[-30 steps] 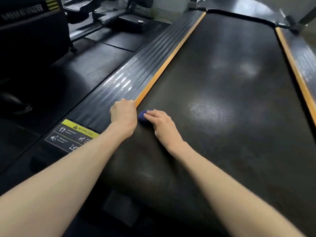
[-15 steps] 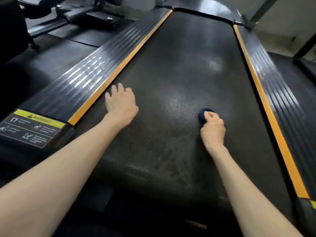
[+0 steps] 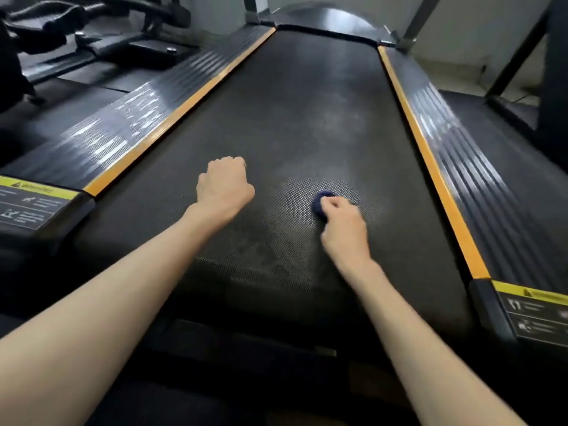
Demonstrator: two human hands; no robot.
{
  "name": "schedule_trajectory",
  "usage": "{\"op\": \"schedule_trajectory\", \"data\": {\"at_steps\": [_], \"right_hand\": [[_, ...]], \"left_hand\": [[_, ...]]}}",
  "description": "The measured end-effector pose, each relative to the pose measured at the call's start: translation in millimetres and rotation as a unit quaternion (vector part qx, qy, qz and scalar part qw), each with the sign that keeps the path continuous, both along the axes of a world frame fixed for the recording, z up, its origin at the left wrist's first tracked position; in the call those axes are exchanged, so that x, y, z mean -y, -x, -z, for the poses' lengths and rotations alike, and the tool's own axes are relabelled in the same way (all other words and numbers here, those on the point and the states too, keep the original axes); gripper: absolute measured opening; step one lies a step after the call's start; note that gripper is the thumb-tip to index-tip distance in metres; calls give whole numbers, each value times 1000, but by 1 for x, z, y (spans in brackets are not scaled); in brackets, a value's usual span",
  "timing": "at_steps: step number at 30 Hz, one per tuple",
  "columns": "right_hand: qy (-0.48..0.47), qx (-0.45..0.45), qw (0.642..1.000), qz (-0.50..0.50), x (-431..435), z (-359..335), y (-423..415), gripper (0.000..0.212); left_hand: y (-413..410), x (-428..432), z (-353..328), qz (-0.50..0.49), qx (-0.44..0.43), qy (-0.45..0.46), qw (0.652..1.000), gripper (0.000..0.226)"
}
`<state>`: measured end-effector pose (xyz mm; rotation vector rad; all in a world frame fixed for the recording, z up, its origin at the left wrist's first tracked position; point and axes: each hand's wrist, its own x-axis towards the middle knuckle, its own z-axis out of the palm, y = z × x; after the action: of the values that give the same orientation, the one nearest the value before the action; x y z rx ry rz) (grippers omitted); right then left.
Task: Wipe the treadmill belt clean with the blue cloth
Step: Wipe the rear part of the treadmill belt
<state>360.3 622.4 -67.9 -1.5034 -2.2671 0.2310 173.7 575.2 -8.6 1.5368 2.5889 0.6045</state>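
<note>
The right hand point(image 3: 344, 224) pinches a bunched blue cloth point(image 3: 319, 203), its fingers point(image 3: 335, 206) curled over the wad and pressing it onto the treadmill belt point(image 3: 307, 103) near the belt's near end. The left hand point(image 3: 226, 187) sits on the belt left of the cloth and well apart from it, fingers curled under into a loose fist with nothing seen in them. Ahead of both sets of fingers the dark belt runs open and bare to the curved hood point(image 3: 325, 16) at the far end. To the right of the cloth-holding fingers there is a clear stretch of belt before the right orange strip point(image 3: 430, 167). To the left of the curled fingers a similar stretch lies before the left orange strip point(image 3: 172, 118). Outside each strip is a ribbed side rail, left point(image 3: 123, 127) and right point(image 3: 479, 179). Each rail ends nearer than the fingers in a yellow-topped warning label, left point(image 3: 30, 204) and right point(image 3: 538, 315). A slanted upright point(image 3: 418, 23) rises at the far right corner, and another gym machine point(image 3: 129, 44) stands beyond the left rail. Nothing lies on the belt between the fingers and its edges.
</note>
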Motion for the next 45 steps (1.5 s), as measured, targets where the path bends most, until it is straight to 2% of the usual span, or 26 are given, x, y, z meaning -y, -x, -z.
{"op": "schedule_trajectory", "data": {"at_steps": [2, 4, 6, 9, 10, 12, 14, 15, 17, 18, 20, 22, 23, 25, 26, 27, 29, 32, 35, 38, 42, 44, 45], "right_hand": [[-27, -11, 989, -142, 50, 9, 25, 49], [-38, -41, 977, -205, 62, 9, 4, 51], [-50, -53, 990, -122, 40, 5, -52, 50], [-28, -12, 995, 91, 5, 4, -121, 44], [-25, -7, 990, 139, 4, 5, -118, 40], [-41, -11, 987, 158, 25, 7, -72, 28], [-82, -60, 993, 61, 58, 13, -12, 23], [-103, -73, 992, -15, 75, 16, 12, 27], [-60, -73, 982, -165, 89, 12, 28, 42], [-43, -74, 977, -194, 77, 7, 16, 47], [-43, -52, 985, -157, 44, 4, -27, 48], [-64, -51, 996, -44, 4, -1, -79, 47], [-43, -47, 998, 21, -10, -4, -96, 46], [-4, -32, 993, 110, -17, -4, -93, 41], [-6, -38, 993, 115, -8, -5, -74, 38], [-17, -42, 996, 81, 10, -3, -48, 35], [-31, -63, 996, -61, 52, 5, 14, 34], [-17, -61, 971, -229, 97, 6, 90, 33], [-32, -31, 948, -315, 100, -4, 102, 34], [-64, -25, 966, -251, 73, 5, 38, 38], [-33, -26, 999, -4, -1, -1, -83, 47], [-1, -31, 996, 84, -22, -7, -83, 43], [-6, -33, 996, 87, -18, -7, -62, 40]], "left_hand": [[-18, 0, 1, 12, 18, -1, 1000, 45], [-31, 0, 1, 29, 29, 5, 999, 46], [-40, 2, 0, 32, 43, 3, 999, 47], [-45, 11, 0, 39, 40, -16, 998, 50], [-46, 13, 0, 39, 38, -21, 998, 50], [-47, 17, 1, 30, 42, -25, 998, 49], [-48, 18, 3, 25, 39, -24, 999, 48], [-47, 19, 3, 22, 39, -25, 999, 47], [-45, 21, 4, 16, 42, -24, 999, 46], [-45, 22, 4, 14, 43, -22, 999, 46], [-41, 29, 4, 8, 44, -26, 999, 48], [-34, 39, 3, 0, 43, -37, 998, 51], [-29, 45, 1, -8, 44, -41, 998, 53], [-18, 56, -1, -32, 51, -49, 997, 54], [-13, 61, 0, -43, 55, -50, 996, 54], [-7, 65, 2, -54, 59, -48, 996, 54], [3, 70, 6, -77, 68, -46, 994, 54], [14, 75, 14, -98, 73, -49, 991, 48], [22, 77, 15, -116, 69, -65, 989, 45], [30, 81, 9, -116, 55, -70, 989, 46], [37, 94, 11, -131, 58, -58, 988, 47], [41, 99, 16, -123, 56, -47, 990, 46], [43, 102, 18, -122, 55, -38, 990, 46]]}}
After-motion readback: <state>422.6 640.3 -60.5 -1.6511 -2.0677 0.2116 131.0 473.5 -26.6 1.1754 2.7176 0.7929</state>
